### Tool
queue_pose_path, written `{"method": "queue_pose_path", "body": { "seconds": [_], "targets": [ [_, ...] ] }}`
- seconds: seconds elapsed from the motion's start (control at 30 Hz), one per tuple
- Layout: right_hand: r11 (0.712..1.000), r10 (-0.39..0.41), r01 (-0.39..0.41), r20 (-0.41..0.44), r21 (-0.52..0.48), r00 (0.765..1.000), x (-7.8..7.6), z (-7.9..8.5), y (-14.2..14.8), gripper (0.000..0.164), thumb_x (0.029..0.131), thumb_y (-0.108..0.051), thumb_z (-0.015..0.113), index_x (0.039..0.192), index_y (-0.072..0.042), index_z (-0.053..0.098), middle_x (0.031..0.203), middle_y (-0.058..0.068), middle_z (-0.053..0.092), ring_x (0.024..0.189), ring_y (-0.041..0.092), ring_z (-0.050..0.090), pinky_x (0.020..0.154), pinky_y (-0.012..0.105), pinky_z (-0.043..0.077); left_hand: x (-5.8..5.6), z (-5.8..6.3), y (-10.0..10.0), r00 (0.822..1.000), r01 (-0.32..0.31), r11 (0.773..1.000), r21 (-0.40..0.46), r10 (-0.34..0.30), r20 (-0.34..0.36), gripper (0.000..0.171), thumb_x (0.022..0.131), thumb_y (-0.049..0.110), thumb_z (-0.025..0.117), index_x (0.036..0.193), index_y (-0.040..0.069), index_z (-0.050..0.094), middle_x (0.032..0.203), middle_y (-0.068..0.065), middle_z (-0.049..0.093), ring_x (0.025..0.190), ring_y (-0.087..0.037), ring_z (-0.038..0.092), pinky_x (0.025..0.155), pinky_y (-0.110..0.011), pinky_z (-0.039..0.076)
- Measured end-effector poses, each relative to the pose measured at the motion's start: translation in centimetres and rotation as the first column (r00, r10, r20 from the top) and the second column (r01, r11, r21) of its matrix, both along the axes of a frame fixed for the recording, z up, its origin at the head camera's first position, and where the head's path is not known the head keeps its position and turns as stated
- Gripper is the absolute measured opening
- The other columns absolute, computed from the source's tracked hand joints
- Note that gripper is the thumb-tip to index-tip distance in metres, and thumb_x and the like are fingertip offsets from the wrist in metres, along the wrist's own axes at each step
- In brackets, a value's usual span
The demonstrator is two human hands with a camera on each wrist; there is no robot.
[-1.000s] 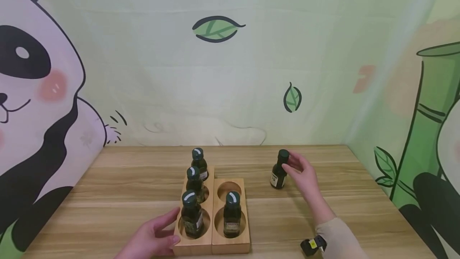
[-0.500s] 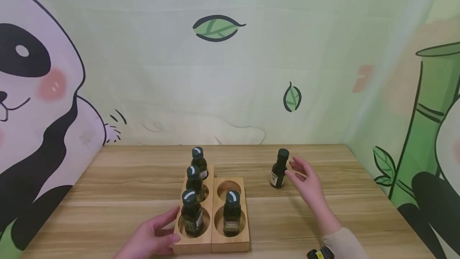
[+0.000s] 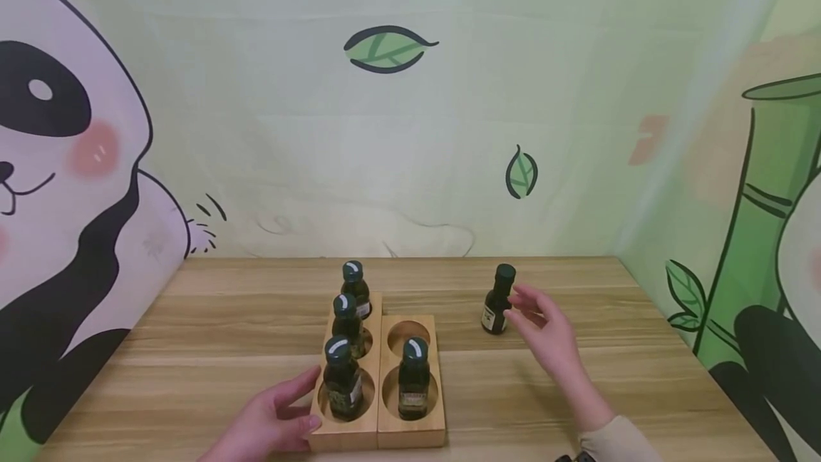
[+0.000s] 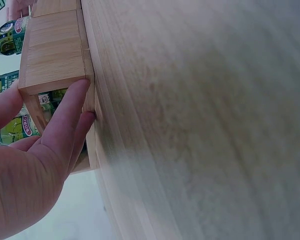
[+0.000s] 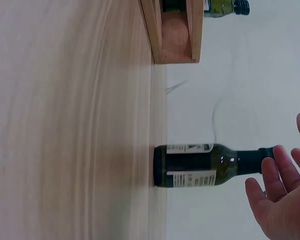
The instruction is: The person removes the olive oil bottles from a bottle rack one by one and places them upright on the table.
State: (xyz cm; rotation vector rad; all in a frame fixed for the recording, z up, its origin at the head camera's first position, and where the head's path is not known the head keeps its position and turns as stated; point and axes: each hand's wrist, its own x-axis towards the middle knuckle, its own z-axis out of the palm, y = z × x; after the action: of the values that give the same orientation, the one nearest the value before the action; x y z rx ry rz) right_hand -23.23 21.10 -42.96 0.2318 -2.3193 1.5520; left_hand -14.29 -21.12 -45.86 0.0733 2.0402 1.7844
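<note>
My right hand (image 3: 545,330) is at the right side of a dark bottle with a black cap (image 3: 497,299), upright on the table. Its fingers are loosely bent, and in the right wrist view the fingertips overlap the cap of that bottle (image 5: 190,166) while the thumb stands apart. At the front left, my left hand (image 3: 272,412) touches the side of a wooden bottle rack (image 3: 410,439) with fairly straight fingers. In the left wrist view, the thumb and fingers of the left hand (image 4: 40,160) span the rack's side (image 4: 55,45). Dark-capped bottles (image 3: 343,380) stand in its round holes.
The rack's left block bears three bottles; its right block has one bottle (image 3: 414,380) in front and a vacant round hole (image 3: 409,335) behind. The wooden table (image 3: 212,341) ends at a fabric backdrop (image 3: 288,127) printed with leaves and pandas.
My right hand, first at the bottle's neck, has moved off to the right and lower, then slightly back toward the bottle. Bottle, rack and left hand stay in place.
</note>
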Motion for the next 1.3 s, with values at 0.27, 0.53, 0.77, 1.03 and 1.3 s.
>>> {"method": "queue_pose_path", "body": {
  "seconds": [0.27, 0.53, 0.77, 1.03, 1.3],
  "targets": [
    [0.998, 0.057, -0.054, -0.081, 0.044, 0.995, 0.5, 0.0, -1.0, 0.043, 0.088, -0.003, 0.075, 0.129, -0.001, 0.061, 0.109, 0.014, 0.070, 0.105, 0.025, 0.064, 0.098, 0.027, 0.049, 0.0, 0.1, 0.0, 1.000, 0.004, 1.000, -0.015, -0.004, 0.002, 0.081, 0.090, 0.018, 0.074, 0.155, 0.004, 0.028, 0.154, -0.032, 0.024, 0.118, -0.042, 0.057, 0.080, -0.048, 0.058],
    [0.990, 0.127, -0.111, -0.201, 0.089, 0.971, 0.7, -0.3, -2.2, 0.041, 0.085, 0.000, 0.076, 0.124, 0.000, 0.064, 0.105, 0.016, 0.071, 0.100, 0.030, 0.067, 0.094, 0.019, 0.049, 0.0, 0.1, -0.1, 1.000, 0.007, 1.000, -0.007, -0.007, 0.003, 0.081, 0.090, 0.018, 0.074, 0.155, 0.004, 0.028, 0.154, -0.032, 0.024, 0.118, -0.042, 0.057, 0.081, -0.048, 0.058],
    [0.983, 0.168, -0.147, -0.215, 0.113, 0.962, 1.3, -0.3, -2.8, 0.042, 0.085, 0.000, 0.076, 0.125, -0.004, 0.064, 0.108, 0.010, 0.071, 0.102, 0.027, 0.067, 0.092, 0.039, 0.054, 0.1, 0.3, -0.1, 1.000, 0.015, 1.000, 0.001, -0.015, 0.004, 0.081, 0.090, 0.019, 0.075, 0.155, 0.003, 0.028, 0.155, -0.032, 0.021, 0.112, -0.036, 0.061, 0.081, -0.048, 0.058],
    [0.966, 0.243, -0.224, -0.154, 0.131, 0.958, 1.9, -0.2, -3.7, 0.042, 0.088, -0.004, 0.074, 0.128, -0.005, 0.061, 0.117, 0.009, 0.070, 0.109, 0.024, 0.064, 0.096, 0.033, 0.052, 0.2, 0.4, 0.0, 1.000, 0.009, 1.000, -0.004, -0.009, -0.005, 0.081, 0.090, 0.019, 0.075, 0.154, 0.003, 0.029, 0.154, -0.033, 0.022, 0.114, -0.038, 0.060, 0.080, -0.048, 0.058],
    [0.934, 0.353, -0.350, -0.047, 0.069, 0.934, 2.3, -0.4, -4.9, 0.052, 0.090, -0.012, 0.074, 0.138, -0.006, 0.055, 0.131, 0.008, 0.063, 0.121, 0.025, 0.058, 0.103, 0.038, 0.046, 0.1, 0.2, -0.1, 1.000, 0.005, 1.000, -0.007, -0.005, -0.002, 0.081, 0.089, 0.018, 0.075, 0.154, 0.003, 0.029, 0.154, -0.032, 0.023, 0.116, -0.039, 0.059, 0.079, -0.048, 0.058]
  ]
}}
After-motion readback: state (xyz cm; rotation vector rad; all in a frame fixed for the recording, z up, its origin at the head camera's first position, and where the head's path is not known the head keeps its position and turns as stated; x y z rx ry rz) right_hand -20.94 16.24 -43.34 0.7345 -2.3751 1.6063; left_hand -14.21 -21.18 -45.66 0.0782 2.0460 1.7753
